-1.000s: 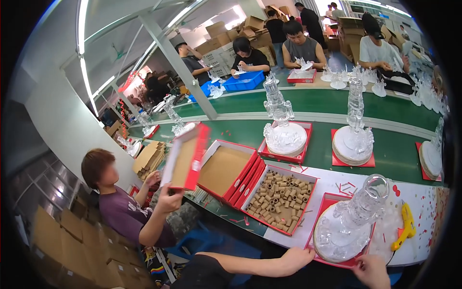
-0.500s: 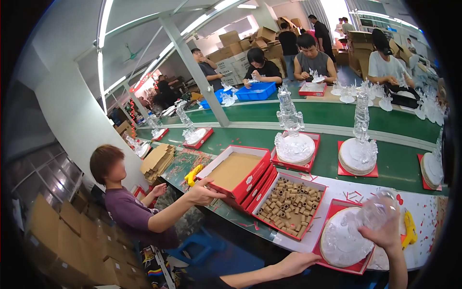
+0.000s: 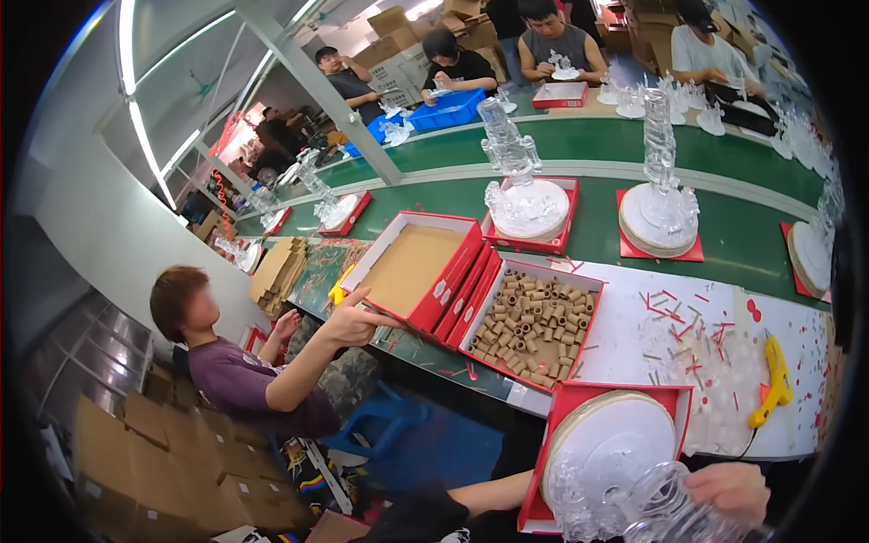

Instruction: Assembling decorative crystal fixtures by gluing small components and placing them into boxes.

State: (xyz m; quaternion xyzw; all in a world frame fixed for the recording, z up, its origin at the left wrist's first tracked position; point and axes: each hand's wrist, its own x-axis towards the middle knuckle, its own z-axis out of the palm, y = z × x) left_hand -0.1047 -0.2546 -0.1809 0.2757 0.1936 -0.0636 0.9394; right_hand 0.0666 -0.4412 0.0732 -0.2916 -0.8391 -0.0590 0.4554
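Observation:
A red box tray (image 3: pixel 683 398) hangs over the table's near edge, tilted toward me. On it lies a round white base (image 3: pixel 615 443) with a clear plastic tower (image 3: pixel 656 496) rising toward the lower right. My right hand (image 3: pixel 731 489) is closed around that tower, knuckles toward the camera. From below, my left forearm (image 3: pixel 498 490) reaches the tray's left side; the hand goes out of sight behind or under the tray, its fingers hidden. Just beyond, an open red box (image 3: pixel 600 303) holds many short brown cardboard tubes (image 3: pixel 534 321).
A yellow glue gun (image 3: pixel 774 385) lies on the white sheet among scattered red sticks (image 3: pixel 665 308). At left, a person in purple (image 3: pixel 249 380) touches stacked red box trays (image 3: pixel 412 271). Similar towers (image 3: pixel 665 213) stand on the green conveyor (image 3: pixel 593 181). A blue stool (image 3: pixel 376 434) stands below.
The red tray with its base and tower has come toward me, off the white sheet and past the table edge. Both my hands moved down with it; my view tipped lower.

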